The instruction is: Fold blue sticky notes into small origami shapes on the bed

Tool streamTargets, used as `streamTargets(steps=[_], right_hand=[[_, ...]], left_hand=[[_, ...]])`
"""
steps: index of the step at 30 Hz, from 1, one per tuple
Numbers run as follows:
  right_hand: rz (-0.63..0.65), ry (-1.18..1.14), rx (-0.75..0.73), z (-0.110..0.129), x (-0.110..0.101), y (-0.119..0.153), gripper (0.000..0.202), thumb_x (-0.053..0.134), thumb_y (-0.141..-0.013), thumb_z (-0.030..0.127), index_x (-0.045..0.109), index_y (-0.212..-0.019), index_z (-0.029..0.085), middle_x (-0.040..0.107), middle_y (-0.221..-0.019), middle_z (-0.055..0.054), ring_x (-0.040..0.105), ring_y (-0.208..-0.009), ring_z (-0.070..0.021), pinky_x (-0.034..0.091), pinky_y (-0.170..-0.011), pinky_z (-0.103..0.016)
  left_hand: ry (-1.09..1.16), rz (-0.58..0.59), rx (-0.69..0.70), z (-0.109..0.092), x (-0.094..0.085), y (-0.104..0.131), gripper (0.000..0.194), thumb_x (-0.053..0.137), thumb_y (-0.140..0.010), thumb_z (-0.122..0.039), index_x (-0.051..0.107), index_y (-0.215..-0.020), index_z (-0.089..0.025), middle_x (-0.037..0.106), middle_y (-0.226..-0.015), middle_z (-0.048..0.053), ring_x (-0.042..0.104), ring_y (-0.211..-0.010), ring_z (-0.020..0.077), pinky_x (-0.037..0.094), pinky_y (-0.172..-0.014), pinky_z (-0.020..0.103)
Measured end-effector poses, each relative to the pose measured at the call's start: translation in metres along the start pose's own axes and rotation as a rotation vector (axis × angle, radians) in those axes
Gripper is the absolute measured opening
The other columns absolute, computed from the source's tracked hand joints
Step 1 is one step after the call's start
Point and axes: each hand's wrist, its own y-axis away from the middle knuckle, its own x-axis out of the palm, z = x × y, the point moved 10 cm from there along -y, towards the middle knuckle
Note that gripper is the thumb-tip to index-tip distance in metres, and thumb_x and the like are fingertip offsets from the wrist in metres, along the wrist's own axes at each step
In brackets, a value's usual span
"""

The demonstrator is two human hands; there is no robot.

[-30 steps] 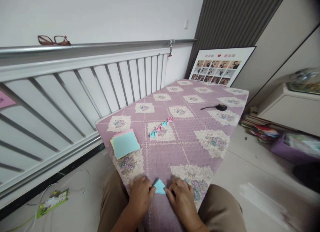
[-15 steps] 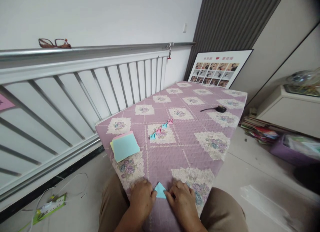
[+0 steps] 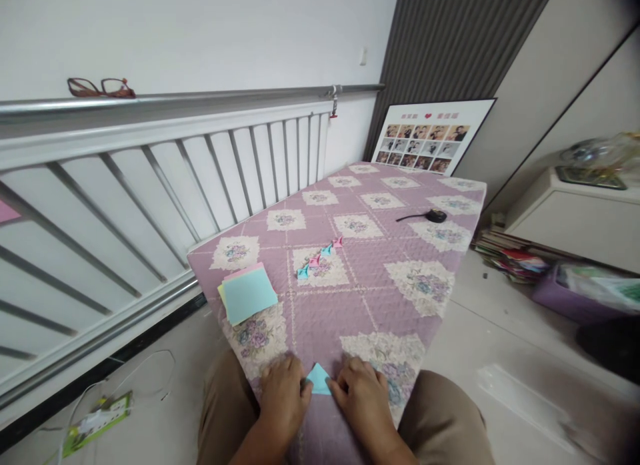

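Though near blue triangle (image 3: 319, 379), paper stack (image 3: 249, 294) apart.

1 head-worn camera looks forward and down from the near end of the tabletop (image 3: 325, 325), near the left hand (image 3: 284, 391) and right hand (image 3: 364, 398), well apart from the far edge

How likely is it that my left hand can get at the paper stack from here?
Probably yes: the paper stack lies ahead of your left hand, with only tablecloth visible between them, though that hand is touching the folded blue paper.
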Motion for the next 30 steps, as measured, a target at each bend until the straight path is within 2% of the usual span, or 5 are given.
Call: streamTargets(steps=[3, 7, 11, 26, 30], right_hand=[[0.003, 0.0, 0.007, -0.001, 0.001, -0.001, 0.018, 0.071, -0.073, 0.027, 0.06, -0.059, 0.025, 0.061, -0.072, 0.0, 0.054, -0.079, -0.0224, 0.03, -0.071, -0.036], [-0.009, 0.006, 0.0, -0.001, 0.001, -0.001, 0.018, 0.071, -0.072, 0.027, 0.06, -0.059, 0.024, 0.061, -0.072, 0.0, 0.054, -0.078, -0.0216, 0.03, -0.071, -0.035], [-0.018, 0.013, -0.002, 0.0, 0.0, 0.001, 0.017, 0.071, -0.072, 0.026, 0.06, -0.059, 0.024, 0.061, -0.073, 0.001, 0.054, -0.078, -0.0212, 0.03, -0.07, -0.034], [-0.078, -0.006, 0.015, -0.011, -0.008, 0.018, 0.013, 0.065, -0.078, 0.021, 0.056, -0.07, 0.022, 0.058, -0.074, 0.0, 0.053, -0.076, -0.0211, 0.035, -0.071, -0.035], [-0.073, -0.011, -0.105, 0.003, -0.008, 0.021, 0.011, 0.057, -0.083, 0.015, 0.06, -0.075, 0.023, 0.061, -0.078, -0.001, 0.055, -0.078, -0.0208, 0.038, -0.071, -0.034]], left_hand=[[0.024, -0.048, 0.154, -0.012, 0.0, 0.002, 0.013, 0.049, -0.089, -0.022, 0.062, -0.093, -0.023, 0.061, -0.1, 0.002, 0.05, -0.098, 0.0221, 0.028, -0.086, 0.038], [0.003, -0.005, 0.383, -0.033, 0.006, 0.006, 0.019, 0.045, -0.095, -0.022, 0.063, -0.094, -0.025, 0.062, -0.102, 0.0, 0.048, -0.099, 0.0196, 0.027, -0.087, 0.036], [0.012, 0.007, 0.482, -0.041, 0.01, 0.008, 0.017, 0.048, -0.095, -0.025, 0.063, -0.1, -0.027, 0.063, -0.104, -0.001, 0.047, -0.103, 0.0188, 0.027, -0.089, 0.034], [0.077, 0.002, 0.415, -0.034, 0.009, 0.006, 0.019, 0.05, -0.093, -0.023, 0.065, -0.102, -0.031, 0.063, -0.109, -0.003, 0.048, -0.101, 0.018, 0.028, -0.087, 0.033], [0.076, 0.013, 0.417, -0.034, 0.009, 0.006, 0.019, 0.05, -0.092, -0.024, 0.065, -0.102, -0.03, 0.063, -0.11, -0.001, 0.048, -0.101, 0.0188, 0.028, -0.087, 0.034]])
